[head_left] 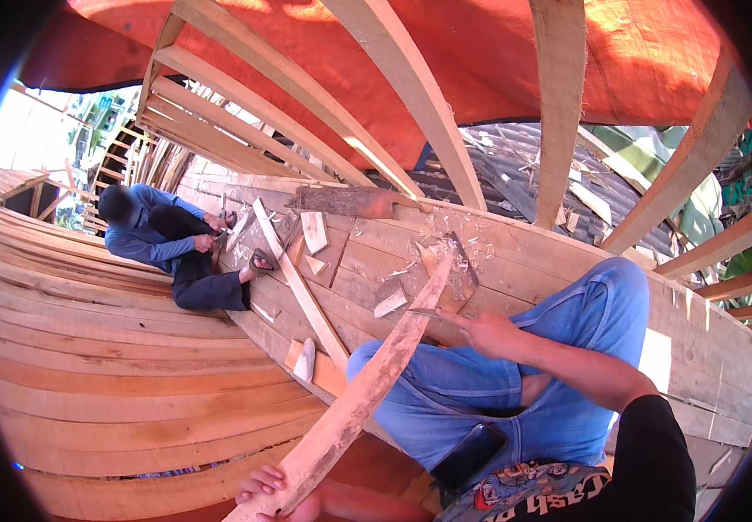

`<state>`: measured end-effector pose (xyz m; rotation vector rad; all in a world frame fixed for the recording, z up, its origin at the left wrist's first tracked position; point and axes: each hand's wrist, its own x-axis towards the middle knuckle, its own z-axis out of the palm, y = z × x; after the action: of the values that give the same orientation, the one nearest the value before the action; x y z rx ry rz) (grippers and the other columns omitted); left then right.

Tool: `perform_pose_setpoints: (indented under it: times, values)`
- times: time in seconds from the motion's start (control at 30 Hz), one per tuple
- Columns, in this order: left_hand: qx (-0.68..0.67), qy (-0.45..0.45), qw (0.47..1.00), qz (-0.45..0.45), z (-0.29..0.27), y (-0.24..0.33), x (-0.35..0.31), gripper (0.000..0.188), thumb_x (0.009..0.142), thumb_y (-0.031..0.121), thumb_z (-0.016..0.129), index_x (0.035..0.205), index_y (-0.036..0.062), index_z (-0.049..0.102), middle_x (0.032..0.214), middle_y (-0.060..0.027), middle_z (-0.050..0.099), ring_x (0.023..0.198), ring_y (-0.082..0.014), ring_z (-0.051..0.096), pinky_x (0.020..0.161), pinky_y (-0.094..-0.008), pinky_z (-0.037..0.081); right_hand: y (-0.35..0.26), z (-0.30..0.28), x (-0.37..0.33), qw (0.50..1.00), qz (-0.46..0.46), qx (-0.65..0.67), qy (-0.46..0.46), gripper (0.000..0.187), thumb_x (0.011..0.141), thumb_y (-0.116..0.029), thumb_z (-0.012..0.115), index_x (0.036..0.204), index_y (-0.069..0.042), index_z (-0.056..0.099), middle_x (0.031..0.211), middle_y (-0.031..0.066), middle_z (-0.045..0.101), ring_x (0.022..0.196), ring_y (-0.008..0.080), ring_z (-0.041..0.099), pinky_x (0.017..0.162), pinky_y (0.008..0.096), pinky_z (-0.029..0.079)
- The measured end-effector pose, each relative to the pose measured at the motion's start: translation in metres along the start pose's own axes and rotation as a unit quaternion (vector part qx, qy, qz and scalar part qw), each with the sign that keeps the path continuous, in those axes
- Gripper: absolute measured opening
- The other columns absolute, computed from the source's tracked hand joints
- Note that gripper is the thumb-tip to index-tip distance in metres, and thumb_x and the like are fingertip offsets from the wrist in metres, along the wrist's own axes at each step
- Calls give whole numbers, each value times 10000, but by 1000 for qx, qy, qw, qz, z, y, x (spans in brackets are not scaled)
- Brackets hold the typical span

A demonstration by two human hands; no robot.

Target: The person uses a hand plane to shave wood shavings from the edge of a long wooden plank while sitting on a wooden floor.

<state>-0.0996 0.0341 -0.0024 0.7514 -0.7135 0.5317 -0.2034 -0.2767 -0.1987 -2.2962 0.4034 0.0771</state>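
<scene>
A long, rough-edged wooden plank (pixel 367 396) slants across my lap. Its narrow far end rests among shavings, on or beside some short wood pieces. My left hand (pixel 276 496) is closed round the plank's wide near end, fingers curled over the edge. In my right hand (pixel 484 333) is a knife, its handle mostly hidden by the fingers. The narrow dark knife blade (pixel 428 312) points left and lies over the plank's upper part; whether it touches the wood I cannot tell. A black phone (pixel 473 454) lies on my lap, against my jeans.
Wood shavings and offcuts (pixel 314 232) litter the plank floor (pixel 376 248). A long batten (pixel 302 287) lies to the left. Beyond it another person (pixel 167 239) in blue sits working with their hands. Curved timber ribs (pixel 558 113) rise ahead, under an orange tarp (pixel 497 52).
</scene>
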Motion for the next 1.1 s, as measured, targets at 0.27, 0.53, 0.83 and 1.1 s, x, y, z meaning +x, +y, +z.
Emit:
perform_pose_setpoints:
  times: [0.27,0.53,0.83,1.1]
  values:
    - [51,-20,998,-2,21,-1,-2,309,851,303,496,962,17,457,746,-78,404,599,-163,430,582,-293,375,6,-2,2,1000,-3,-18,23,574,898,-187,466,1436,-299,301,653,184,586,590,350,602,523,449,473]
    - [22,-30,999,-17,21,-2,-2,291,853,296,491,962,26,471,744,-74,405,607,-161,428,589,-297,380,-9,-1,-6,1000,-22,4,-3,632,868,-147,487,1446,-289,275,610,172,575,562,344,587,526,452,467]
    - [22,-39,999,-16,16,19,-4,413,847,377,459,1057,29,526,798,-123,535,679,-247,518,581,-385,434,-13,-14,-2,999,11,8,-45,586,887,-155,463,1434,-298,309,682,178,607,609,343,614,531,450,479]
    - [10,-20,1000,-1,13,14,-5,411,846,367,458,1056,20,526,815,-137,541,670,-249,519,577,-398,432,7,0,8,1000,23,5,10,572,901,-164,456,1429,-324,306,662,194,591,576,363,595,519,473,467]
